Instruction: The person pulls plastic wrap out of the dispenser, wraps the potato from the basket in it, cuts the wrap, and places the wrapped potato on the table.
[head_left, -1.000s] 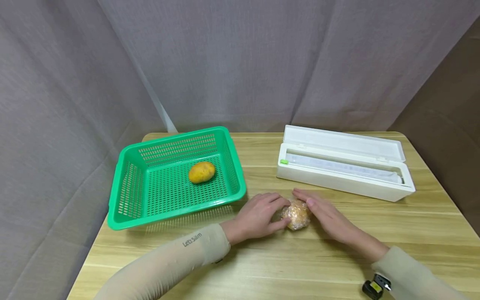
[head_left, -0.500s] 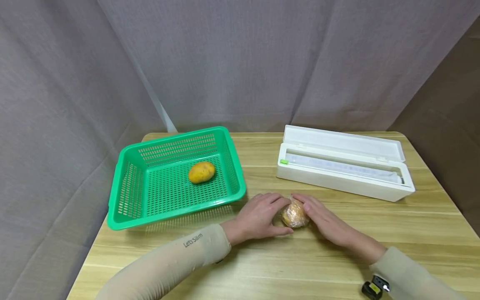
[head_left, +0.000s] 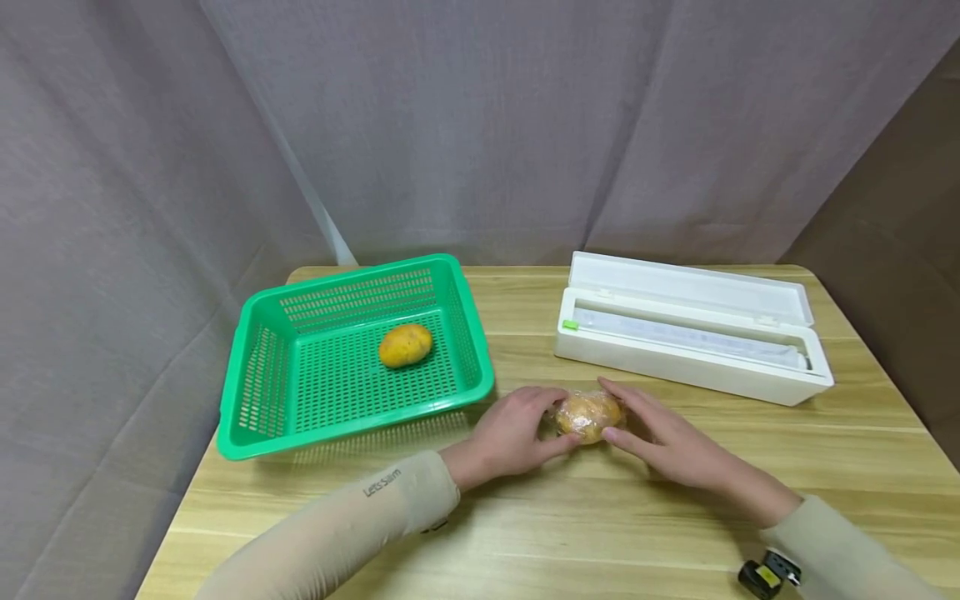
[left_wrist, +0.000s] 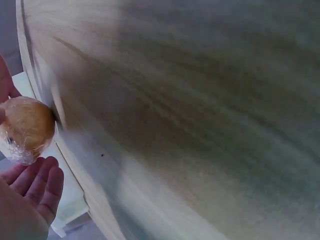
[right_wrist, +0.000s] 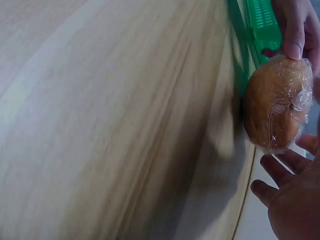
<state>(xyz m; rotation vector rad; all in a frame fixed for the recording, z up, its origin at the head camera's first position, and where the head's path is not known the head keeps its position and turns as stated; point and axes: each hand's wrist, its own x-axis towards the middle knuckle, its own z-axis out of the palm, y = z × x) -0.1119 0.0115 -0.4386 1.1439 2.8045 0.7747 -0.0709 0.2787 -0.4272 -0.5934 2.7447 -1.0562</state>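
In the head view, a potato (head_left: pixel 588 416) wrapped in clear plastic film lies across the space between my two hands over the table. My left hand (head_left: pixel 517 433) holds its left end, thumb in front and fingers behind. My right hand (head_left: pixel 675 437) has its thumb and straight fingers spread around the right end, thumb tip at the film. The right wrist view shows the wrapped potato (right_wrist: pixel 277 105) with crinkled film on one side, the left thumb (right_wrist: pixel 295 45) pressing its far end. In the left wrist view, my left hand's fingers (left_wrist: pixel 50 192) reach the potato's near end.
A green basket (head_left: pixel 352 421) stands at the left with an unwrapped potato (head_left: pixel 406 346) in it. At the back right is a white cling film dispenser (head_left: pixel 690 367), its lid raised and a roll inside. Grey curtains (head_left: pixel 480 125) hang behind the wooden table (head_left: pixel 570 533).
The wrapped potato has turned from end-on to lying lengthwise left to right. My right hand has spread its thumb away from its fingers and shifted slightly right; the left hand stays nearly in place.
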